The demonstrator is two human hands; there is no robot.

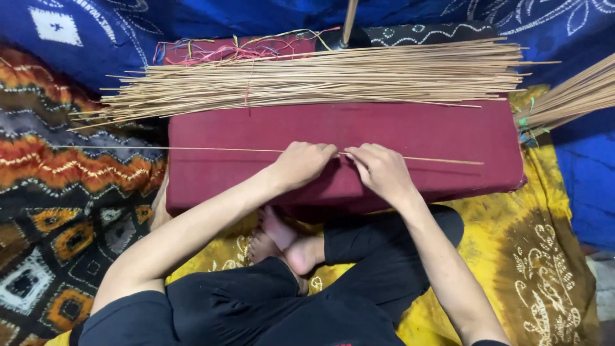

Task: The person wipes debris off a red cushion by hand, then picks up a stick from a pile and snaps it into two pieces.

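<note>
Sitting cross-legged on a yellow patterned cloth (544, 256), the person works over a long maroon fabric-covered cushion (435, 138) that lies across the front of their knees. Around it spread blue and orange patterned textiles (57, 166). Along the cushion's far edge rests a wide bundle of thin pale bamboo sticks (320, 80), lying roughly parallel, with a loose tangle of coloured threads (211, 50) just behind it. A second sheaf of sticks (576, 96) pokes in from the right edge.

Near the cushion's front lies a single thin pale stick (211, 150), stretched left to right and well apart from the bundle. Both hands meet at its middle. The left hand (302, 163) is curled, its fingers closed down on the stick; the right hand (381, 170) sits just beside it, fingers pinched together on the same stick. Whether a thread passes between them I cannot tell; the knuckles hide it.

To do this well, I would judge that the stick should stay flat against the cushion, the two grips staying close so the slender stick does not bow or snap, and pressure kept light.
</note>
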